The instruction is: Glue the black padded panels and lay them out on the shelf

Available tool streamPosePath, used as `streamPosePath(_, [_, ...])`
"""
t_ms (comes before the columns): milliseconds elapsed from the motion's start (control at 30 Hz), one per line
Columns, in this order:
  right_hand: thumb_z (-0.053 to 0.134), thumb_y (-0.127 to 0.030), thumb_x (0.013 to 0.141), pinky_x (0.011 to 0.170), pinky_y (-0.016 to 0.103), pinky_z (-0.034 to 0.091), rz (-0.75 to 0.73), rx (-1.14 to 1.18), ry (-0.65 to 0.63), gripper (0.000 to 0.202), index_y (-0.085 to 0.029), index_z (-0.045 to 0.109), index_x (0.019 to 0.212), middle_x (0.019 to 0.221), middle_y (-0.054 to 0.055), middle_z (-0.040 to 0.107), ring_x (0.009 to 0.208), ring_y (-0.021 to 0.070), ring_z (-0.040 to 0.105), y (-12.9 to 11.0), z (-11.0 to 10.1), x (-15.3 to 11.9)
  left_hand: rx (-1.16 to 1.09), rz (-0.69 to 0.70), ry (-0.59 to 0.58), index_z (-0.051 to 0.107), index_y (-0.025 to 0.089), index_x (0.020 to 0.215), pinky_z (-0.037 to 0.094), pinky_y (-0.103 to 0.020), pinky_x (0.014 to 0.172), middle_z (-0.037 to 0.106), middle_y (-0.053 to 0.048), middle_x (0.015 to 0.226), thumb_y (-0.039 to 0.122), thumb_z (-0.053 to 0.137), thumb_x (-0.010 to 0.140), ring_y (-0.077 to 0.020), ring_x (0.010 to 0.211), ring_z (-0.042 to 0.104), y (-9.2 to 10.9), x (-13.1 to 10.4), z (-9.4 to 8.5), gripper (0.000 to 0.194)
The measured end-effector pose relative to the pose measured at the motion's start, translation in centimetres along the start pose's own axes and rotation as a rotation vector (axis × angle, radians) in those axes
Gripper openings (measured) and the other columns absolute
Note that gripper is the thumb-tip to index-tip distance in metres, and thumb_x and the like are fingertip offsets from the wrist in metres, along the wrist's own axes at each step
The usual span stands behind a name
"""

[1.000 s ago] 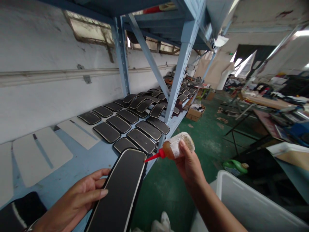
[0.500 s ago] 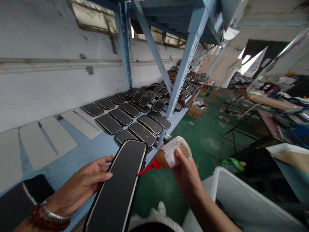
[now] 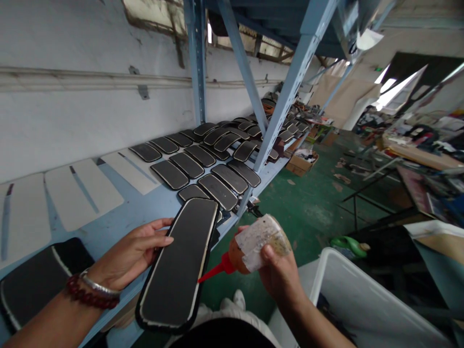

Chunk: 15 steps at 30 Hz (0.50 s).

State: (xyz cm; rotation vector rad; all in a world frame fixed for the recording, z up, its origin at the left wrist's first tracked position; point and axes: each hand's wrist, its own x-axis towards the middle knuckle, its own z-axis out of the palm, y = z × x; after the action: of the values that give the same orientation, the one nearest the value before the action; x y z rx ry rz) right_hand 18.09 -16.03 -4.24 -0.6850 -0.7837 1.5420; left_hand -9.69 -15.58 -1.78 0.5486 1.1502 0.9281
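Observation:
My left hand (image 3: 136, 249) grips the left edge of a long dark panel (image 3: 177, 261) with rounded corners, a black rim and a pale line running around its border. In my right hand (image 3: 277, 266) is a glue bottle (image 3: 255, 241), tilted over, with a worn white wrap and amber liquid inside. Its red nozzle (image 3: 213, 269) points down to the left, the tip at the pale line on the panel's right edge. Another dark panel (image 3: 39, 280) lies on the blue table at the lower left, partly behind my left forearm.
Rows of similar dark panels (image 3: 188, 164) cover the blue table (image 3: 134, 212), beside white sheets (image 3: 83, 193). A blue rack post (image 3: 282, 92) rises at the table's edge. At the lower right stands a white bin (image 3: 366, 295), with a green bottle (image 3: 351, 245) behind it.
The nozzle tip has moved down along the panel's right edge toward me. The panel has shifted so its near end now shows, and the view has turned slightly left.

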Motion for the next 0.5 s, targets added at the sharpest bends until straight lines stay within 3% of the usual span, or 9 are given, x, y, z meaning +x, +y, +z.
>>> streamPosePath(167, [0.081,-0.041,0.071,0.084,0.046,0.055,0.021,-0.021,0.013,0.057,-0.025,0.058,0.121,0.104,0.009,0.073,0.096,0.0307,0.069,0.2,0.0,-0.6,-0.068,0.079,0.137,0.068,0.013,0.101,0.064,-0.034,0.064,0.079,-0.013,0.089,-0.004,0.073,0.067,-0.0247,0.071,0.076,-0.1,0.3,0.2,0.038])
streamPosePath(333, [0.082,-0.042,0.069,0.084,0.047,0.055,0.013,-0.016,0.048,0.058,-0.024,0.06,0.119,0.102,0.01,0.073,0.096,0.032,0.069,0.2,-0.1,-0.4,-0.182,0.154,0.222,0.07,0.01,0.094,0.064,-0.028,0.064,0.08,-0.011,0.085,-0.009,0.061,0.074,-0.022,0.07,0.076,-0.4,0.6,0.0,0.028])
streamPosePath(500, [0.083,-0.04,0.068,0.087,0.047,0.054,-0.058,0.02,0.131,0.067,-0.023,0.056,0.127,0.102,0.011,0.074,0.1,0.0327,0.068,-0.3,-0.5,0.8,-0.331,0.111,0.296,0.07,0.008,0.085,0.063,-0.024,0.058,0.078,-0.007,0.071,-0.011,0.049,0.081,-0.0181,0.06,0.074,-1.1,1.1,0.0,0.029])
